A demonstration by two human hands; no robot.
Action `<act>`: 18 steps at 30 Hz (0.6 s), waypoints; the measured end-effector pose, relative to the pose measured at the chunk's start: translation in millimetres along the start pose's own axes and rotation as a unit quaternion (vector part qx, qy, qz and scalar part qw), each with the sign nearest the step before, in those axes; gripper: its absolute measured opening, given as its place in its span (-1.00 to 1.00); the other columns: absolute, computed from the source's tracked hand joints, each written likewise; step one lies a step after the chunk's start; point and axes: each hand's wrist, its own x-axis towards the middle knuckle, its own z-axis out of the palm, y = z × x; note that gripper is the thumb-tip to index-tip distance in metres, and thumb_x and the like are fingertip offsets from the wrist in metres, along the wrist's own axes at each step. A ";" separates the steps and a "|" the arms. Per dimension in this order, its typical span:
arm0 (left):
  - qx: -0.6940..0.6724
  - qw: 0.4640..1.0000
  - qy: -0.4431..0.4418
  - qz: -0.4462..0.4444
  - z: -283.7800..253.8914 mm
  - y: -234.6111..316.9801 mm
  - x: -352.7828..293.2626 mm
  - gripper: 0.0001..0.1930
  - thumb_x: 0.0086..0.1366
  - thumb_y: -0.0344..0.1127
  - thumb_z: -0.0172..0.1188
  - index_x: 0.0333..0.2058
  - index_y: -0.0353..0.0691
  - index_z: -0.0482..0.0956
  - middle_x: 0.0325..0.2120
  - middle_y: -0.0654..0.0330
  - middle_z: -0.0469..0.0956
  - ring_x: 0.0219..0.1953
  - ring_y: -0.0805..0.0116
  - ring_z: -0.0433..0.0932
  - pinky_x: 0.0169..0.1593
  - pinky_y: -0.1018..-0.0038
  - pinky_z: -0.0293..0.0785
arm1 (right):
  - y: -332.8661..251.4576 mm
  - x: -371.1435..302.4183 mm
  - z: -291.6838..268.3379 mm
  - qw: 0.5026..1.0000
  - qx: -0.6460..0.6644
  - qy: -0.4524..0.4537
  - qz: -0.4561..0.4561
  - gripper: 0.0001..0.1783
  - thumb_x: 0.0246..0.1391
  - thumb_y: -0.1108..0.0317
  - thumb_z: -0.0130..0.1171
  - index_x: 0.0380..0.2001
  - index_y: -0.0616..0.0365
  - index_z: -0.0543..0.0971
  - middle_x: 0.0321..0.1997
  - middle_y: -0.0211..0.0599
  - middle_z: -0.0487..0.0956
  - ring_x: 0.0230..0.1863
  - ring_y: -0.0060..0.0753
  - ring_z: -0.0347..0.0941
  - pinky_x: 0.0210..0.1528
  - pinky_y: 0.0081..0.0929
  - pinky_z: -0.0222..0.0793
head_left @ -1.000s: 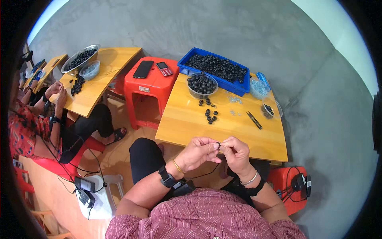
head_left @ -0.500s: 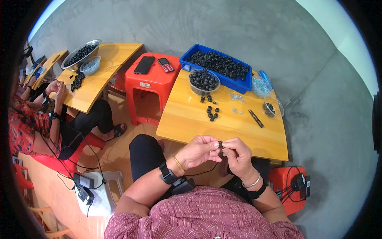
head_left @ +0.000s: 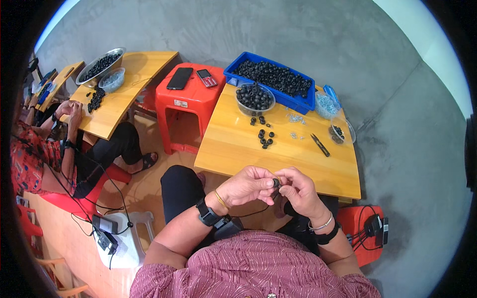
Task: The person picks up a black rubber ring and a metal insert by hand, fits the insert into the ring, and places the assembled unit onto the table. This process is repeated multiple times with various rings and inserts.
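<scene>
Just off the near edge of the wooden table (head_left: 226, 149), both hands meet over my lap. My left hand (head_left: 248, 185) pinches a small black ring-shaped part (head_left: 276, 183) between thumb and fingertips. Closed in beside that part is my right hand (head_left: 300, 192), its thumb and fingers bent together; whatever lies between them is too small to make out. Several loose black parts (head_left: 263, 139) sit on the table ahead, near small clear pieces (head_left: 295, 119). Dark tweezers (head_left: 320, 145) lie to their right.
At the table's back are a blue tray (head_left: 310, 102) and a clear bowl (head_left: 256, 113), both with black parts, and a tub of bluish pieces (head_left: 326, 105). Left stands a red stool (head_left: 186, 102) with two phones. A co-worker (head_left: 44, 164) sits at another table (head_left: 107, 119).
My right hand has turned slightly, its fingers lifting and shifting around the black part. My left hand still pinches it, now with its ring shape showing more.
</scene>
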 end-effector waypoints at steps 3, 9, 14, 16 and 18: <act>0.000 1.000 -0.014 -0.002 -1.1 1.7 -0.9 -0.82 0.16 -0.34 0.09 -0.30 -0.31 0.46 -0.53 0.25 0.45 -0.51 0.51 0.45 -0.32 0.41 0.54 | -6.9 5.3 -2.3 0.994 -0.078 -0.055 -0.046 -0.72 -0.05 0.48 0.07 -0.19 0.24 0.40 -0.45 -0.32 0.35 -0.46 -0.49 0.26 -0.40 -0.63 0.21; -0.027 0.999 -0.027 0.002 -5.2 -3.8 1.4 -0.83 0.18 -0.33 0.07 -0.31 -0.31 0.46 -0.52 0.25 0.47 -0.49 0.49 0.48 -0.33 0.43 0.55 | -1.7 2.1 6.4 0.988 -0.118 -0.023 -0.098 -0.72 0.00 0.46 0.00 -0.16 0.24 0.38 -0.41 -0.19 0.35 -0.41 -0.28 0.31 -0.34 -0.52 0.25; -0.033 0.999 -0.015 0.005 -7.0 -5.8 3.1 -0.83 0.19 -0.33 0.05 -0.31 -0.31 0.46 -0.52 0.24 0.48 -0.49 0.47 0.49 -0.34 0.45 0.55 | -5.3 3.2 8.9 0.981 -0.159 -0.003 -0.107 -0.71 -0.01 0.50 -0.02 -0.16 0.27 0.36 -0.37 -0.14 0.35 -0.40 -0.22 0.31 -0.33 -0.48 0.27; -0.029 0.999 -0.011 0.013 -6.0 -5.5 2.7 -0.83 0.19 -0.33 0.05 -0.31 -0.31 0.46 -0.53 0.25 0.47 -0.49 0.48 0.48 -0.34 0.45 0.55 | -4.4 3.1 10.2 0.978 -0.172 0.011 -0.118 -0.70 -0.04 0.54 -0.03 -0.16 0.27 0.36 -0.38 -0.14 0.34 -0.39 -0.21 0.31 -0.33 -0.46 0.27; -0.024 1.000 -0.010 0.013 -6.1 -5.0 2.9 -0.83 0.19 -0.33 0.04 -0.31 -0.31 0.46 -0.53 0.25 0.47 -0.49 0.48 0.48 -0.34 0.45 0.55 | -4.7 3.2 10.3 0.979 -0.172 0.007 -0.113 -0.69 -0.05 0.55 -0.03 -0.16 0.28 0.36 -0.37 -0.13 0.34 -0.39 -0.21 0.31 -0.32 -0.45 0.27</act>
